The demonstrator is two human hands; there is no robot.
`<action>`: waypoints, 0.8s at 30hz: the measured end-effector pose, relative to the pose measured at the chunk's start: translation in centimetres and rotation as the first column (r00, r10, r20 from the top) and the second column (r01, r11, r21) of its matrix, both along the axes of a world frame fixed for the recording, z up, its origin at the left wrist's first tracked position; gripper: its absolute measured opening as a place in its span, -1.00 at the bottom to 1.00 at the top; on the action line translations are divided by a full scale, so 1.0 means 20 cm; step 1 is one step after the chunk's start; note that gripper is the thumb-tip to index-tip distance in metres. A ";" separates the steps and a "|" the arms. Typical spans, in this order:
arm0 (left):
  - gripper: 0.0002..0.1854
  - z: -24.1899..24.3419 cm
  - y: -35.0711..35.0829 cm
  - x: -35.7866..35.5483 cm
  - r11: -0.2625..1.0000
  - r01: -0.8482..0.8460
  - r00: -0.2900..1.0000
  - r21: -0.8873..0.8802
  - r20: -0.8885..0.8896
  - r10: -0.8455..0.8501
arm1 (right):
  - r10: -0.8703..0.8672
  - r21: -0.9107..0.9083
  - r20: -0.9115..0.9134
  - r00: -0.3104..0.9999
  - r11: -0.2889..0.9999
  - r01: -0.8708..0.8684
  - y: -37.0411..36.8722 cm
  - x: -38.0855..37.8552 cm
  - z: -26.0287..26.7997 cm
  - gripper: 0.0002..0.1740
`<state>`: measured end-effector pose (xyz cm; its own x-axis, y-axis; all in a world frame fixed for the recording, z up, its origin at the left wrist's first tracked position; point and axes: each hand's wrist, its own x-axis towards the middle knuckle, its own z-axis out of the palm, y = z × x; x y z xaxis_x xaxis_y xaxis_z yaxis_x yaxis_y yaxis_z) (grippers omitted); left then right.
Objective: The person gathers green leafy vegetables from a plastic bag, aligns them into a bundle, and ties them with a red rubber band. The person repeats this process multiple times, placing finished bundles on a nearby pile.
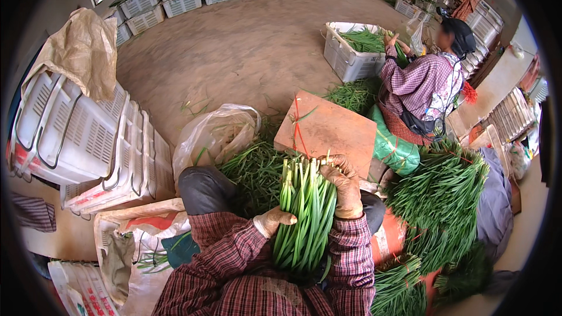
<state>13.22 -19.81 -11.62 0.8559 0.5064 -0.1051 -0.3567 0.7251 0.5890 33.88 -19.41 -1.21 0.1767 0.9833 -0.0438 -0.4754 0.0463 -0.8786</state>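
Observation:
A thick bunch of green garlic chives [305, 219] stands upright before my chest, its pale cut ends at the top. My left hand [274, 221], in a worn glove, grips the bunch low on its left side, thumb across the front. At the upper right, my gloved right hand [342, 182] curls around the bunch near the pale ends. Just beyond lies a reddish board [333, 127] with red ties [298, 129] over its left part. Loose chives [263, 175] are heaped on the floor between my knees and a clear plastic bag [219, 131].
Tied chive bundles [439, 202] are piled at my right, beside a green wrapped roll [395, 145]. A co-worker [421, 79] sits ahead right, handling chives over a white crate [351, 59]. Stacked white crates [88, 131] stand at left; an open lined crate [145, 267] is near my left elbow.

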 end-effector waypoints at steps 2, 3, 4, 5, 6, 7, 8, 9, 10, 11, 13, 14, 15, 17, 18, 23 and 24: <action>-0.12 -0.07 -0.01 0.00 0.999 0.013 0.996 -0.042 0.090 -0.009 | 0.081 0.045 -0.045 0.996 0.996 -0.079 -0.02 0.03 0.03 -0.77; -0.12 -0.07 -0.02 0.00 0.999 0.004 0.995 -0.034 0.098 -0.001 | 0.081 0.040 -0.012 0.997 0.996 -0.080 -0.03 0.04 0.06 -0.77; -0.12 -0.08 -0.02 0.00 0.998 0.009 0.995 -0.057 0.104 -0.003 | 0.081 0.035 0.021 0.996 0.996 -0.082 -0.03 0.04 0.09 -0.77; -0.11 -0.09 -0.02 -0.01 0.997 0.013 0.994 -0.079 0.110 -0.005 | 0.083 0.030 0.054 0.995 0.996 -0.084 -0.03 0.04 0.10 -0.76; -0.12 -0.12 -0.01 -0.01 0.991 0.041 0.986 -0.124 0.165 -0.020 | 0.059 0.022 0.118 0.991 0.998 -0.062 -0.03 0.04 0.11 -0.78; -0.12 -0.15 0.00 -0.01 0.978 0.119 0.964 -0.170 0.254 -0.073 | 0.043 0.039 0.141 0.989 0.998 -0.048 -0.04 0.03 0.12 -0.79; -0.13 -0.18 0.00 -0.01 0.972 0.132 0.950 -0.194 0.305 -0.068 | 0.026 0.056 0.164 0.986 0.998 -0.036 -0.05 0.03 0.14 -0.79; -0.15 -0.19 -0.01 0.00 0.964 0.153 0.932 -0.217 0.357 -0.068 | 0.004 0.073 0.188 0.982 0.997 -0.018 -0.06 0.02 0.16 -0.80; -0.20 -0.22 -0.02 0.01 0.958 0.141 0.922 -0.250 0.386 -0.035 | -0.033 0.109 0.061 0.998 0.994 0.027 -0.06 0.01 0.14 -0.82; -0.25 -0.24 -0.02 0.01 0.950 0.130 0.911 -0.283 0.413 -0.002 | -0.025 0.171 -0.121 0.992 0.984 0.045 -0.06 0.00 0.11 -0.84; -0.20 -0.18 -0.02 0.00 0.924 0.120 0.946 -0.363 0.326 0.005 | -0.154 0.116 -0.127 0.980 0.979 0.168 -0.05 -0.05 0.14 -0.87; -0.20 -0.15 -0.02 0.01 0.931 0.103 0.947 -0.349 0.320 0.016 | -0.217 0.099 -0.017 0.976 0.971 0.218 -0.05 -0.05 0.11 -0.85; -0.20 -0.11 -0.02 0.01 0.939 0.087 0.948 -0.334 0.316 0.024 | -0.182 0.132 -0.020 0.983 0.974 0.183 -0.04 -0.03 0.10 -0.84; -0.20 -0.09 -0.02 0.01 0.952 0.101 0.956 -0.290 0.292 -0.013 | -0.112 0.199 -0.023 0.993 0.973 0.115 -0.04 0.02 0.09 -0.79; -0.19 -0.14 0.00 -0.02 0.970 0.120 0.964 -0.209 0.257 -0.064 | -0.133 0.094 0.019 0.991 0.987 0.131 -0.03 0.01 0.15 -0.73; -0.20 -0.23 0.00 -0.02 0.972 0.143 0.961 -0.185 0.262 -0.092 | -0.345 0.256 0.140 0.928 0.918 0.303 0.05 0.13 0.28 -0.87; -0.21 -0.22 -0.01 -0.03 0.971 0.136 0.963 -0.198 0.255 -0.083 | -0.400 0.290 0.064 0.914 0.884 0.366 0.07 0.20 0.32 -0.88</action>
<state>12.60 -19.99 -16.04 0.9175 0.3972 0.0189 -0.3816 0.8661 0.3229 37.81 -18.05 5.15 0.5291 0.8095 0.2546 -0.2662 0.4432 -0.8560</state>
